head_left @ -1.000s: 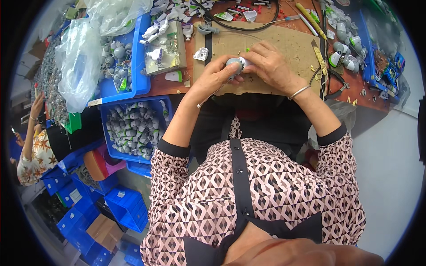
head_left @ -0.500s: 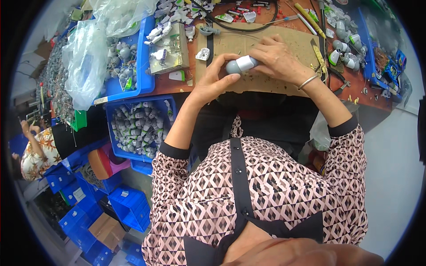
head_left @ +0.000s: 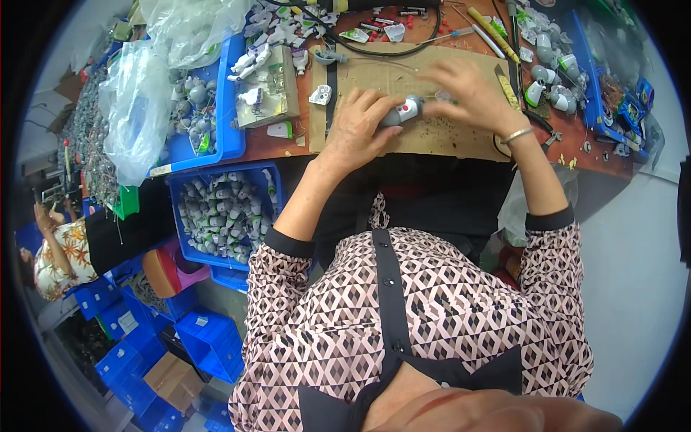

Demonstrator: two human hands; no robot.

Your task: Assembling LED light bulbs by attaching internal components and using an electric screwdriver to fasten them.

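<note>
My left hand [head_left: 358,126] is closed round a small grey-and-white rounded plastic device [head_left: 409,109], held over a cardboard sheet. The device lies almost level, its white face with a red dot showing; my fingers cover its left end. Just right of it, my right hand [head_left: 471,97] is smeared by motion, fingers stretched and apart round the device's right end. Whether a fingertip touches it I cannot tell. A loose grey cup-shaped part [head_left: 330,56] with a wire and a white plastic piece [head_left: 321,94] lie close to my left hand.
The cardboard sheet [head_left: 381,68] covers the table's middle. A blue tray [head_left: 232,108] of grey parts stands left; below it a blue bin [head_left: 176,209] holds several similar devices. Pliers [head_left: 551,129], yellow-handled tools [head_left: 493,34] and more devices [head_left: 561,97] lie right. A co-worker [head_left: 65,248] is far left.
The device has turned in my left hand, now showing its red-dotted face. My right hand has loosened from it and shifted right, fingers spreading. My view has shifted slightly.
</note>
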